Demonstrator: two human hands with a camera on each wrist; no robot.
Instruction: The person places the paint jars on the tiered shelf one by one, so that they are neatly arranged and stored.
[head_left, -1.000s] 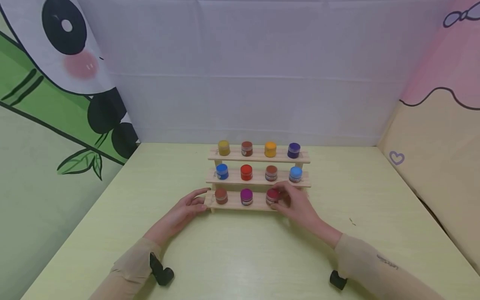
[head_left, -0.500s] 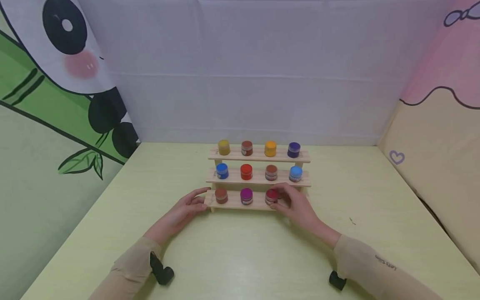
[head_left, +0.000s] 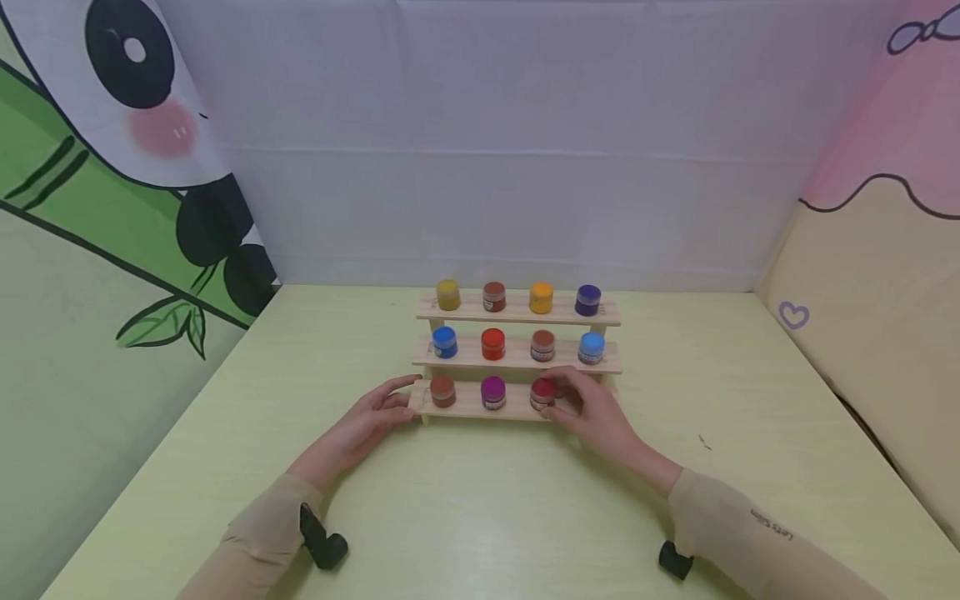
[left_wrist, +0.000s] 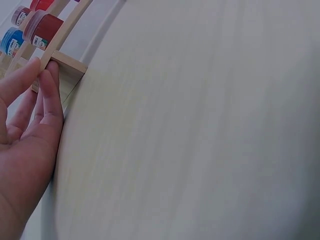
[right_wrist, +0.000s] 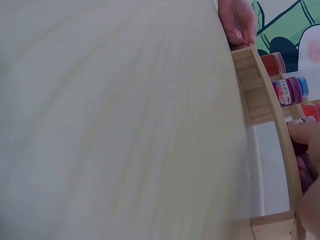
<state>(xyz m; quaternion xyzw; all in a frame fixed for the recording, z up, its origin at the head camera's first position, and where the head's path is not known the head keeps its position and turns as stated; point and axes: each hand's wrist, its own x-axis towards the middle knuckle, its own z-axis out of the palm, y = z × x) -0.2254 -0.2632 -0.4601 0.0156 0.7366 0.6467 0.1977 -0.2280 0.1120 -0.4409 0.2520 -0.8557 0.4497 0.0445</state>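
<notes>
A three-tier wooden display rack (head_left: 468, 405) holds small paint jars in rows. With thumb and fingers, my right hand (head_left: 596, 410) grips a dark red paint jar (head_left: 542, 395) on the lowest shelf. To its left on that shelf stand a purple jar (head_left: 492, 393) and a brown jar (head_left: 442, 392). My left hand (head_left: 378, 419) holds the left end of the lowest shelf; in the left wrist view, its thumb and fingers pinch the wood beside the brown jar (left_wrist: 45, 30). In the right wrist view, the right hand (right_wrist: 309, 155) covers most of the dark red jar.
The middle shelf carries blue, red, brown and light blue jars (head_left: 591, 348). On the top shelf are yellow, brown, orange and dark purple jars (head_left: 588, 300). A pale wood table (head_left: 487, 517) lies beneath, with a white cloth backdrop (head_left: 487, 167) behind and printed panels on both sides.
The dark red paint jar and my right hand have shifted very slightly left along the lowest shelf. My left hand stays at the shelf's end.
</notes>
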